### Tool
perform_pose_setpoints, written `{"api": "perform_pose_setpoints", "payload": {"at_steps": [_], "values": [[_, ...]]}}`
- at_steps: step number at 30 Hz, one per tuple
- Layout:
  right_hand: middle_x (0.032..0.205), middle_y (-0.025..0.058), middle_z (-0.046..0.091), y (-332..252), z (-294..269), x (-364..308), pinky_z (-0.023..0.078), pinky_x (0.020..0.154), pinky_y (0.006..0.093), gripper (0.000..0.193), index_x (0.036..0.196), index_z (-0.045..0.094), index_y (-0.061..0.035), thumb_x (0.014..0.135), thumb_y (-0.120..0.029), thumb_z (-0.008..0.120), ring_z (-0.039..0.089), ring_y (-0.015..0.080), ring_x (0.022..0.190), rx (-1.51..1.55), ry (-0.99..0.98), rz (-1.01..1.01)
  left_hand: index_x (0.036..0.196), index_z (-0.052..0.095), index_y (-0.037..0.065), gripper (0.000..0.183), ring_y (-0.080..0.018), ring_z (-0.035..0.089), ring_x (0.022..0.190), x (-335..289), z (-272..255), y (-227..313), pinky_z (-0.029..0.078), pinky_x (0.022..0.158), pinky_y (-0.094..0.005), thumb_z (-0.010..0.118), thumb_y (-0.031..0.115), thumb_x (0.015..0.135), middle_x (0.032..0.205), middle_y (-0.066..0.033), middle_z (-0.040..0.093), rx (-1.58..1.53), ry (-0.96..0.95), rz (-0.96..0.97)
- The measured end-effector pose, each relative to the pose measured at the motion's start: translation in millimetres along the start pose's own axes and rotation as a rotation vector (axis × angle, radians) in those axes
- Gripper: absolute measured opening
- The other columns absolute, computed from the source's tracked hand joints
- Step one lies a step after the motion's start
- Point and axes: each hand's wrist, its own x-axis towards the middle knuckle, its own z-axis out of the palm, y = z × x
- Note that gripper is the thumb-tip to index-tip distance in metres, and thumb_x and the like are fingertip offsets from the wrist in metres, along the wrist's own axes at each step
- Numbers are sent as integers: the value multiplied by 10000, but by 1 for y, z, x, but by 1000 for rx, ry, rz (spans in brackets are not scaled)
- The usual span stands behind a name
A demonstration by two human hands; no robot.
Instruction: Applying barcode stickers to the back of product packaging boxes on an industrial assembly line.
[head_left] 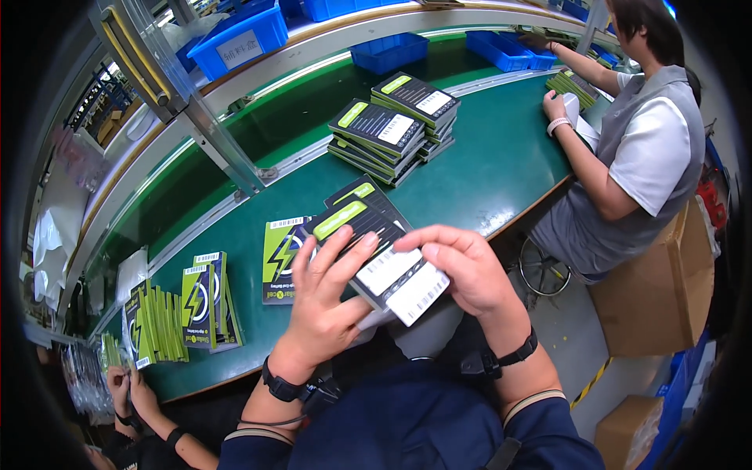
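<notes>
My left hand (329, 294) lies with spread fingers across a flat black box (348, 235), which it holds above the bench's near edge. The box has a green patch at its upper end and white barcode labels (419, 290) at its lower end. My right hand (462, 270) is closed on the right side of the same box, index finger and thumb on its face by the labels. Just behind it, a similar black box (381, 207) lies on the green bench. Partly covered by my left hand is a green-and-dark box (280, 274) with a lightning-bolt print.
Black boxes (384, 129) stand in stacks at the back. More green boxes (205, 301) and a leaning row (160, 325) sit left. Blue bins (389, 53) line the far side. A co-worker (638, 149) sits right; another person's hands (133, 388) work lower left. Cardboard boxes (650, 290) stand right.
</notes>
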Motion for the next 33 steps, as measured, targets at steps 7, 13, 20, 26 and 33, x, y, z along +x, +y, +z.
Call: {"api": "perform_pose_setpoints", "payload": {"at_steps": [7, 13, 20, 26, 33], "values": [[942, 69, 638, -12, 5, -8, 448, 674, 265, 510, 1196, 706, 8, 814, -293, 859, 556, 124, 777, -502, -305, -436, 945, 815, 143, 261, -237, 719, 819, -3, -30, 18, 544, 662, -306, 880, 167, 693, 974, -102, 717, -538, 36, -144], [836, 84, 640, -11, 18, -8, 462, 657, 280, 397, 1219, 710, -16, 854, -151, 789, 584, 170, 719, -595, -244, -483, 959, 802, 78, 188, -248, 721, 879, -5, -19, 28, 555, 731, -308, 840, 69, 775, 1022, -139, 707, -729, -36, -243], [719, 60, 607, -10, 25, -13, 472, 538, 324, 389, 1264, 722, -125, 875, -121, 740, 587, 218, 597, -926, -172, -615, 942, 779, 11, 157, -223, 714, 927, -15, -13, 28, 552, 788, -312, 816, 14, 789, 1052, -129, 714, -991, -32, -436], [694, 64, 603, -11, 19, -16, 475, 551, 328, 223, 1095, 765, -89, 876, -129, 753, 594, 216, 601, -802, -265, -610, 931, 764, -27, 127, -222, 707, 947, -14, -14, 26, 549, 826, -318, 803, 14, 818, 1050, -137, 713, -1089, -75, -492], [821, 73, 596, -5, 5, -16, 459, 696, 290, 171, 793, 626, 8, 908, -76, 721, 576, 177, 755, -536, -181, -481, 901, 752, -48, 62, -174, 697, 912, -21, -21, 9, 539, 808, -301, 744, -22, 845, 1033, -122, 723, -979, 159, -727]]}}
